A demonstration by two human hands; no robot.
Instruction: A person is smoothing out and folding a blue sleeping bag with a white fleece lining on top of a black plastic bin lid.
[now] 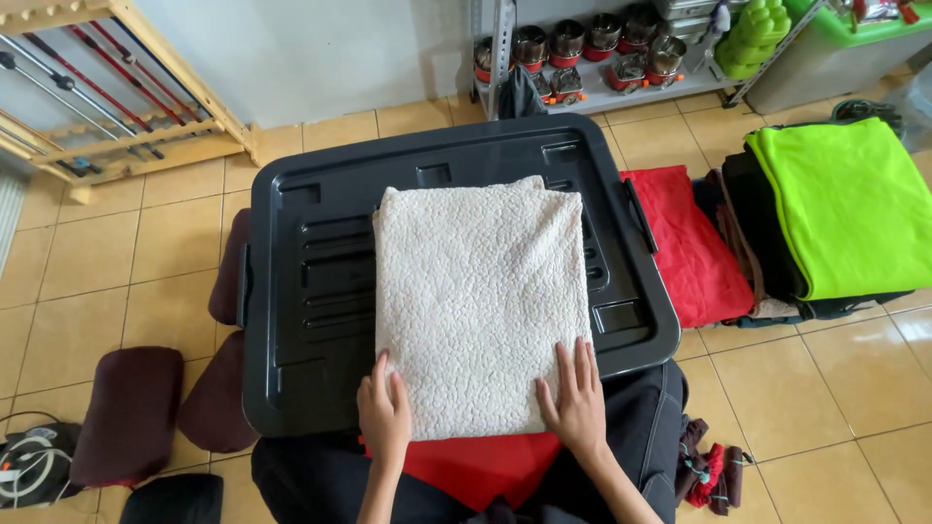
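From the head camera we look down on a folded cream fleece blanket [481, 301] lying flat on the black plastic lid [301, 291] of a storage bin, roughly in the middle of the lid and reaching over its near edge. Our left hand [385, 415] rests on the blanket's near left corner, fingers together and pressed flat, grasping nothing. Our right hand [575, 398] lies on the near right corner, fingers spread open and palm down, likewise only pressing on the cloth. Under the near edge of the blanket we see a red cloth [476, 466] across our lap.

To the right of the lid a red bag [694, 247] lies on the tiled floor, and beyond it a stack of folded textiles topped by a bright green blanket [845, 209]. To the left of the lid sit dark maroon rolled bundles [131, 412]. At the far wall we see a metal shelf with small camping stoves [582, 58], and at the upper left a wooden rack holding poles [97, 87].
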